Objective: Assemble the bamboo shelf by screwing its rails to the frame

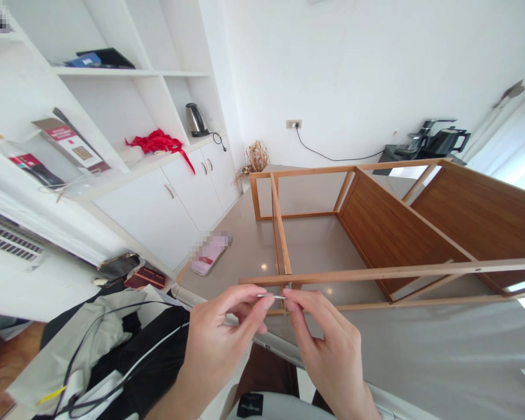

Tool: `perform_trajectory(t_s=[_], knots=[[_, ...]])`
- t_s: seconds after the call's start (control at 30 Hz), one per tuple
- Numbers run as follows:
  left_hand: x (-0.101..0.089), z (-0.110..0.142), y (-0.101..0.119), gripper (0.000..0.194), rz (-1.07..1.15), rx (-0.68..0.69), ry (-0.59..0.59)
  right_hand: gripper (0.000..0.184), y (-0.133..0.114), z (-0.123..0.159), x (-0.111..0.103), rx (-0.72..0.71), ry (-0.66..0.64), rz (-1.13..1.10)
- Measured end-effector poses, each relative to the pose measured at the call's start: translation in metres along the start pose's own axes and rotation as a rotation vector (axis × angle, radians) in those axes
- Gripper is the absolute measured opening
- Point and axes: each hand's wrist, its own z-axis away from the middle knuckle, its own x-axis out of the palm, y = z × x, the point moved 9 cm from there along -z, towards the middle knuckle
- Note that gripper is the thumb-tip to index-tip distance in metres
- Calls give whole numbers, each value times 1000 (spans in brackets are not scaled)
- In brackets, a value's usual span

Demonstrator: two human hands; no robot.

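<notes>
A bamboo shelf frame with brown panels lies on its side on a grey table. My left hand and my right hand meet just under the frame's near rail. Both pinch a thin metal hex key between thumb and fingers. The key's tip sits at a small bolt where an upright slat meets the rail.
A pink booklet lies on the table's left end. White cabinets and shelves stand left, with a kettle and red cloth. A second kettle set stands at the back right. Clothes and cables are heaped lower left.
</notes>
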Motion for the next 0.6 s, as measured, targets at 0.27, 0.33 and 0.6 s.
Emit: perform_trajectory(t_s=[0.27, 0.33, 0.6], knots=[[8, -1, 22, 22, -43, 153, 87, 21, 2, 1, 1, 67, -14, -20], [11, -1, 28, 20, -85, 202, 88, 23, 1, 2, -1, 74, -21, -23], [32, -1, 42, 17, -120, 348, -44, 24, 13, 13, -25, 135, 136, 62]])
